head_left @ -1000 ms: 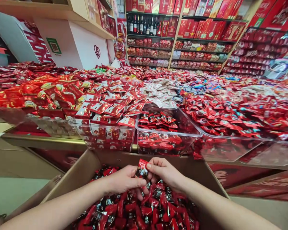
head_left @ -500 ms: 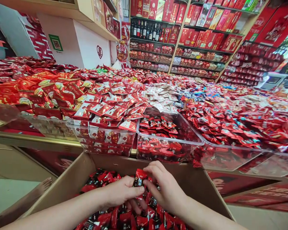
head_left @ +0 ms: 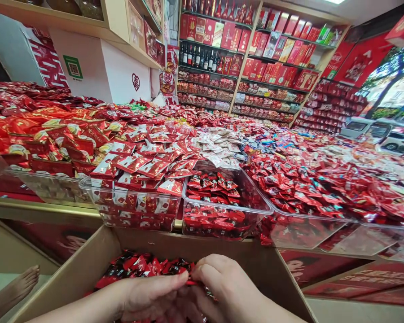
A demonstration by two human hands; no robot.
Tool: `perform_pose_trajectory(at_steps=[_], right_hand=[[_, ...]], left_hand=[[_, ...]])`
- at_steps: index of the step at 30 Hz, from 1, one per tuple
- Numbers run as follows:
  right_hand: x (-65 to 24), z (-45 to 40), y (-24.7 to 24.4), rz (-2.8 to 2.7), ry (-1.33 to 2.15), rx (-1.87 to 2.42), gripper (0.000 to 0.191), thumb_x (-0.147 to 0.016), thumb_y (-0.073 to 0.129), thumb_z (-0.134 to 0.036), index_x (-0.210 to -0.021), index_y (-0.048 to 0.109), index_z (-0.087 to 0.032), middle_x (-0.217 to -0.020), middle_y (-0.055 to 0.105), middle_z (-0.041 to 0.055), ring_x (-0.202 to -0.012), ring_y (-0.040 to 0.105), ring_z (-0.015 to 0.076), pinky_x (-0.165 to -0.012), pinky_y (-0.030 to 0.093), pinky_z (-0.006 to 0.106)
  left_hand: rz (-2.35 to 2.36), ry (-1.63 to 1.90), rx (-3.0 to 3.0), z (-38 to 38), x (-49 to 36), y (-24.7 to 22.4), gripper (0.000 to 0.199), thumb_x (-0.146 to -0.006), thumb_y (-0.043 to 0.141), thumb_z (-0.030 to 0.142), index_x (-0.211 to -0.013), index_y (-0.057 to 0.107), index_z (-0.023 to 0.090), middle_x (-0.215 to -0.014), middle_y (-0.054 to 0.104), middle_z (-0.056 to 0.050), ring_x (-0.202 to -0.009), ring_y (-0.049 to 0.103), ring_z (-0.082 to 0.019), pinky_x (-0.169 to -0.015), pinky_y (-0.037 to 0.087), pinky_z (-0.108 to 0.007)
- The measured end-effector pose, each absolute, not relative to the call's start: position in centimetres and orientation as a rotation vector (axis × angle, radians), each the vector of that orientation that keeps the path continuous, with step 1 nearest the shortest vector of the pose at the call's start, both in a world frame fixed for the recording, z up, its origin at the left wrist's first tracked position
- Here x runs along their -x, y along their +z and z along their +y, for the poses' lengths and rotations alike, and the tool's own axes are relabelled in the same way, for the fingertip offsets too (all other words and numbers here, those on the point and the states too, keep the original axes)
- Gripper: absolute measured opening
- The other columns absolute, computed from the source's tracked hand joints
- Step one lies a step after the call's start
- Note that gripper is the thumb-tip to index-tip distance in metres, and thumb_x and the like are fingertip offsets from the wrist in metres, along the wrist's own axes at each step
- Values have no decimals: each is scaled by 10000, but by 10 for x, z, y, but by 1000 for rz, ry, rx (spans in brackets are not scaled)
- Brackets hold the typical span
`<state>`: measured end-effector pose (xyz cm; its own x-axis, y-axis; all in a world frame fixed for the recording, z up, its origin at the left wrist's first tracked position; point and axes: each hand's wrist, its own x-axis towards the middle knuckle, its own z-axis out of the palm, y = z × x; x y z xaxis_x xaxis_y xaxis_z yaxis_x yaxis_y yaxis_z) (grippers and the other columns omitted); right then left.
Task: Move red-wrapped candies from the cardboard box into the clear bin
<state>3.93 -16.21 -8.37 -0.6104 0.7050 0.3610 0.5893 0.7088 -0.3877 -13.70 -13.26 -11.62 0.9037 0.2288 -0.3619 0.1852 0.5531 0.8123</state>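
**Over a cardboard box (head_left: 90, 258) of candy, two hands meet at the fingertips**

Right above the loose red-and-black candies (head_left: 144, 264), the left hand (head_left: 155, 291) comes in from the left, cupped, its thumb laid out straight toward the right. The right hand (head_left: 225, 282) curls over from the other side, knuckles up, fingers bent in to meet that thumb. A thin red sliver, probably a candy wrapper (head_left: 192, 282), peeks out right where they meet. Honestly can't tell if either hand is gripping it, since the fingers cover nearly everything, and too little shows to say which way its long axis runs.

Here's the layout that matters, I'd say. The clear bin (head_left: 222, 207) sits on the table (head_left: 47, 211) straight ahead and a touch to the right, higher up and just past the far wall of the box. That makes the right hand the nearer one. The bin runs lengthwise away from the person, and its matching red-and-black candies (head_left: 212, 186) are piled toward the left and back, with the right side sitting lower.

Neighbours: white-and-red packets (head_left: 151, 154) heaped on the left, glossy red packs (head_left: 303, 188) on the right. There's also a bare foot (head_left: 13, 291) on the floor off to the left, no clue whose.
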Motion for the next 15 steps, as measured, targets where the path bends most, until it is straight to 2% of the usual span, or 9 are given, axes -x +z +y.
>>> perform_pose_trajectory(at_steps=[3, 7, 9, 12, 15], right_hand=[[-53, -170, -44, -2347, 195, 890, 115, -708, 436, -139, -800, 489, -183, -739, 580, 28, -693, 522, 103, -632, 409, 197], [-80, -157, 7, -2276, -162, 1090, 107, -733, 445, -171, -829, 486, -191, -875, 566, 45, -795, 519, 116, -670, 409, 211], [-91, -134, 22, -2280, -368, 1264, 85, -746, 420, -197, -773, 498, -175, -844, 568, 55, -746, 527, 128, -625, 408, 225], [-97, -89, 31, -2413, -663, 1519, 149, -749, 382, -181, -708, 521, -147, -722, 573, 63, -660, 526, 148, -571, 390, 249], [-94, -51, 25, -2618, -853, 1617, 165, -715, 389, -120, -669, 548, -128, -646, 578, 75, -684, 526, 185, -578, 378, 269]], left_hand=[[461, 40, -1017, -129, 140, -117, 563, -691, 292, 607, -989, 511, 182, -963, 568, -89, -760, 565, -181, -623, 409, -277], [532, 63, -1036, -125, 143, -122, 470, -706, 363, 547, -1003, 493, 207, -1026, 545, -75, -842, 546, -163, -656, 394, -236], [559, 45, -1062, -125, 145, -124, 417, -700, 420, 505, -992, 500, 218, -1022, 549, -62, -847, 543, -153, -657, 390, -224], [547, -19, -1133, -125, 146, -126, 390, -669, 504, 454, -992, 506, 237, -1026, 546, -47, -847, 542, -147, -650, 384, -215], [530, -96, -1197, -127, 147, -131, 430, -623, 552, 457, -1002, 508, 258, -1004, 550, -34, -817, 552, -153, -623, 385, -220]])
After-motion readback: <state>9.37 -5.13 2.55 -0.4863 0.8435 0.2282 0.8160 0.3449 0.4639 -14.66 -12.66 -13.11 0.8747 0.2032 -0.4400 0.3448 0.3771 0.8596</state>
